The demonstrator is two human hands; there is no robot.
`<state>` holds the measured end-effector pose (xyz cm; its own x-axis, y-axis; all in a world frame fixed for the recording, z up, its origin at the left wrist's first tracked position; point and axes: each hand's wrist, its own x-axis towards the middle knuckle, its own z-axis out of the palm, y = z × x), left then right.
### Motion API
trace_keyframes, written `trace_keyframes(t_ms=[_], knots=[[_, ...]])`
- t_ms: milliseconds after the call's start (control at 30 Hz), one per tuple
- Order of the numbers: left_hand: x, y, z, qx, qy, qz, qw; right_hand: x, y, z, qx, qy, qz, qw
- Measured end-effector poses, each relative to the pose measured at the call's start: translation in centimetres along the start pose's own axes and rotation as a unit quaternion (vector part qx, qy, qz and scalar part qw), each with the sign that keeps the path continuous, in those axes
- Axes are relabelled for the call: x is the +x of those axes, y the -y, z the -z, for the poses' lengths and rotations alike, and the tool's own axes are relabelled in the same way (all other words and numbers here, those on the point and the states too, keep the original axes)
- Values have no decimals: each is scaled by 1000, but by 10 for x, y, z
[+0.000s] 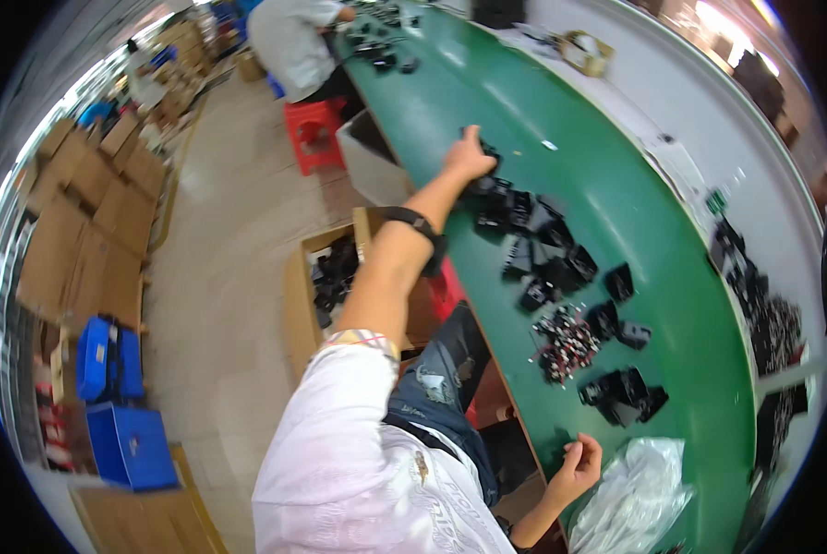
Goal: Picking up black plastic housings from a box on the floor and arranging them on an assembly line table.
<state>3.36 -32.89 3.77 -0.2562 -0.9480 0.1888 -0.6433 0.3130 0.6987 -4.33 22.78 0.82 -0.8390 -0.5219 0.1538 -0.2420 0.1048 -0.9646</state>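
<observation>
Left hand [470, 159] is stretched out to the far end of the main row of black housings [524, 220] on the green bench [649, 235]; a black part [492, 157] is seen right at its fingers, mostly covered by them; whether it is clamped or only touched can't be made out. Right hand [580, 467] is kept low at the near bench edge, fingers curled in, thumb close to them; nothing is seen between them, but the inside is hidden, so an empty grip can't be confirmed.

Housings are bunched from just beside the left hand down toward the right hand, probably so that each can be picked within arm's reach; small wired parts [568, 343] are heaped between the two hands, nearer the right, likely kept apart from the housings to avoid mixing; a smaller housing group [624, 395] is set beyond the right hand, well apart from the left; a clear plastic bag [635, 499] is laid just beside the right hand, on its right; an open cardboard box [295, 309] with black pieces inside is stood off the bench, below the left forearm, presumably to spare bench room.
</observation>
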Motion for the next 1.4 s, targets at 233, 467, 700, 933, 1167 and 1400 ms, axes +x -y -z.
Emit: trace_keyframes(t_ms=[233,467,700,933,1167,1400], knots=[[-16,-15,1,52,-6,49,997,2,4,-2,-23,12,4,1000],[-18,-14,-6,39,-54,38,997,3,5,-4,-30,18,4,999],[-20,-16,-19,84,-52,-23,995,1,6,-3,-53,9,3,999],[-21,-16,-21,110,-28,-64,991,2,1,-2,-52,16,24,998],[-35,-9,-13,63,-15,-165,984,1,1,-2,-57,18,23,998],[-57,-3,-8,3,-146,-271,951,2,0,-1,-78,24,10,997]])
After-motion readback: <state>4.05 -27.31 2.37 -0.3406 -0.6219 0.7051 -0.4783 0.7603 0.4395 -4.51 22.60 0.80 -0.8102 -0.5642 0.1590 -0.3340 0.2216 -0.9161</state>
